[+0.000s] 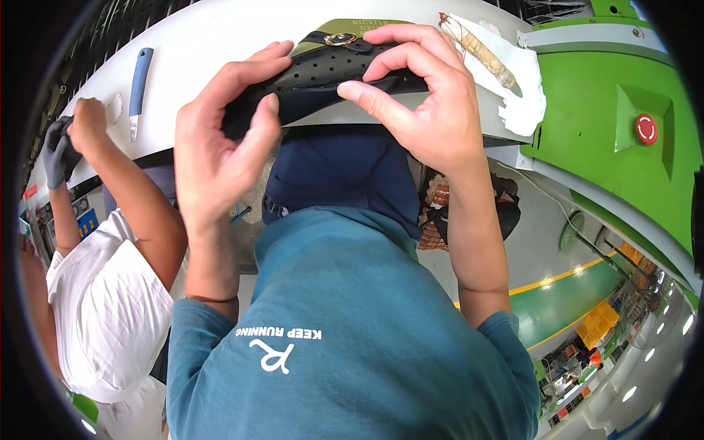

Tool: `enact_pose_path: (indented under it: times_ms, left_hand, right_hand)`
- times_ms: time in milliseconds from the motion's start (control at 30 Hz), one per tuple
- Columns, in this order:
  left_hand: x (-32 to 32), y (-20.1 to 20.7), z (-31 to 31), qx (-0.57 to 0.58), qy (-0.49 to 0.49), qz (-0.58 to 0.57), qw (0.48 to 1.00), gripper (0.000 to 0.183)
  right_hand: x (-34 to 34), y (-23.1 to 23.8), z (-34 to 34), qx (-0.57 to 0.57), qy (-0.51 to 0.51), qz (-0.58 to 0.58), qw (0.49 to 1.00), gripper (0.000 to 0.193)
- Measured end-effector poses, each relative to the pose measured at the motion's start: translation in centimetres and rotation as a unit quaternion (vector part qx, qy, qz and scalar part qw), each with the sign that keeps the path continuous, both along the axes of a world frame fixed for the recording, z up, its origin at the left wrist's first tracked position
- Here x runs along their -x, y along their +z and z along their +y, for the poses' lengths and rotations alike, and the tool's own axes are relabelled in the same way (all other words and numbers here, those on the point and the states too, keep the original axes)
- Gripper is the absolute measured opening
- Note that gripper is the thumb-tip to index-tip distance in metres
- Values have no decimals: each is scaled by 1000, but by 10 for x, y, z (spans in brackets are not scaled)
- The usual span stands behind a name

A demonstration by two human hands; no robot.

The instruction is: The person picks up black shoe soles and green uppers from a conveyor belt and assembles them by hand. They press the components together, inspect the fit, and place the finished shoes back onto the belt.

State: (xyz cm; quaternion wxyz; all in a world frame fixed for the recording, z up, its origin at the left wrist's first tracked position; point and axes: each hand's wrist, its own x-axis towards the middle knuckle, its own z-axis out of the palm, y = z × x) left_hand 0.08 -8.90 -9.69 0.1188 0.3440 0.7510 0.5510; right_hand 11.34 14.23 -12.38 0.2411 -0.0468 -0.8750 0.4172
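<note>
Between both hands (323, 110), gripped: black perforated piece (323, 70).

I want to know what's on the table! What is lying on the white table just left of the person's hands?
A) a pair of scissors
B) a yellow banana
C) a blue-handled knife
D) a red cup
C: a blue-handled knife lies on the white table, left of the left hand, while both hands hold a black perforated piece.

Knife (138, 84) left, rag (513, 88) right; bare table (205, 37) between.
</note>
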Motion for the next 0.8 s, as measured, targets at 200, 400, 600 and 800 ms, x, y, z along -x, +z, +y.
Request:
enact_pose_path:
  times_ms: [200,400,600,800]
  left_hand:
    - [0,-8,10,-1,27,-28,999,27]
    - [-4,-8,15,12,38,-11,999,26]
    - [-9,-5,18,14,48,-14,999,25]
    - [-13,-8,22,20,63,24,998,27]
  right_hand:
    - [1,0,-1,-58,-6,28,998,27]
    - [3,3,0,-48,-8,22,999,28]
    - [2,2,4,-11,5,16,1000,32]
    - [0,-12,-2,17,-62,39,997,38]
